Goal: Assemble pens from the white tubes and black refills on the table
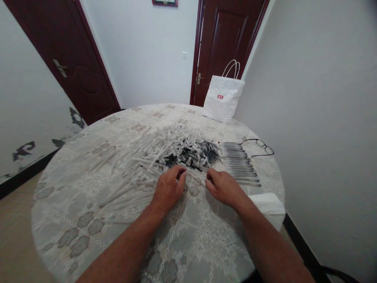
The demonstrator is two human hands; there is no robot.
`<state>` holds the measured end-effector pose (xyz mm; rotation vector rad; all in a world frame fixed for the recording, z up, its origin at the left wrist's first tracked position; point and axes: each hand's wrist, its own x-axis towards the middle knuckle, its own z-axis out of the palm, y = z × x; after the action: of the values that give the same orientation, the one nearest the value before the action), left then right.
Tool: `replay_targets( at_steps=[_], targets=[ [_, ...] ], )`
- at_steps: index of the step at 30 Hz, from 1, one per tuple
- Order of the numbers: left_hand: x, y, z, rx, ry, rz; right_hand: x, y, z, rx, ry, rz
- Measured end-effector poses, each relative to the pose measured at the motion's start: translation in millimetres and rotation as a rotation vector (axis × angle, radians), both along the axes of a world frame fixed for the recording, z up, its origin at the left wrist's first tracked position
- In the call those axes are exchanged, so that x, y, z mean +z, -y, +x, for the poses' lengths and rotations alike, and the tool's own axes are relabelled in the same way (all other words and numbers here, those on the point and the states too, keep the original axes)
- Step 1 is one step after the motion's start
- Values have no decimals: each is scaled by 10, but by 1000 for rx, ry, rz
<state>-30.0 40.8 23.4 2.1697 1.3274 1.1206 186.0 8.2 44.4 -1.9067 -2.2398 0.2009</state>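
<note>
My left hand [171, 184] is closed at the near edge of a heap of pen parts, thumb and fingers pinched together; what lies in the pinch is too small to make out. Facing it, my right hand [222, 184] is curled shut, its fingertips at the end of a thin translucent pen barrel [198, 175] that slants between the hands. Many whitish pen barrels [138, 151] spread to the left of the heap. Small white caps [176, 137] lie on top, with black caps [188, 155] in the middle and dark thin pieces [210, 151] at its right.
A row of pens [238, 161] with dark tips lies right of the heap, beside eyeglasses [260, 147]. A white folded cloth or paper [268, 203] is near my right forearm. At the back stands a white paper bag [224, 98] on the round table's patterned cloth [203, 243].
</note>
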Motion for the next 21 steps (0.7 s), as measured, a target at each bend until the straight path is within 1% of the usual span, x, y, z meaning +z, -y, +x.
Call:
replay_targets(
  at_steps=[2, 4, 6, 9, 11, 14, 16, 18, 19, 21],
  targets=[
    [8, 8, 13, -9, 39, -50, 39, -14, 68, 3, -156, 41],
    [26, 17, 31, -24, 123, -134, 55, -23, 86, 4, -327, 85],
    [48, 23, 54, -61, 253, -276, 53, -20, 54, 26, -483, 107],
    [72, 25, 89, -143, 493, -517, 42, 7, -44, 130, -626, 68],
    [74, 24, 106, -180, 617, -592, 35, 23, -104, 176, -655, 61],
    [65, 29, 115, -188, 698, -602, 14, 13, -133, 177, -656, 100],
    [60, 33, 115, -159, 747, -602, -23, -30, -99, 157, -649, 147],
    [59, 34, 113, -113, 817, -602, -91, -106, -29, 82, -609, 256],
    [60, 32, 111, -95, 853, -607, -137, -152, 14, 23, -565, 330],
    [64, 24, 109, -81, 915, -631, -242, -250, 101, -93, -428, 449]
  ],
)
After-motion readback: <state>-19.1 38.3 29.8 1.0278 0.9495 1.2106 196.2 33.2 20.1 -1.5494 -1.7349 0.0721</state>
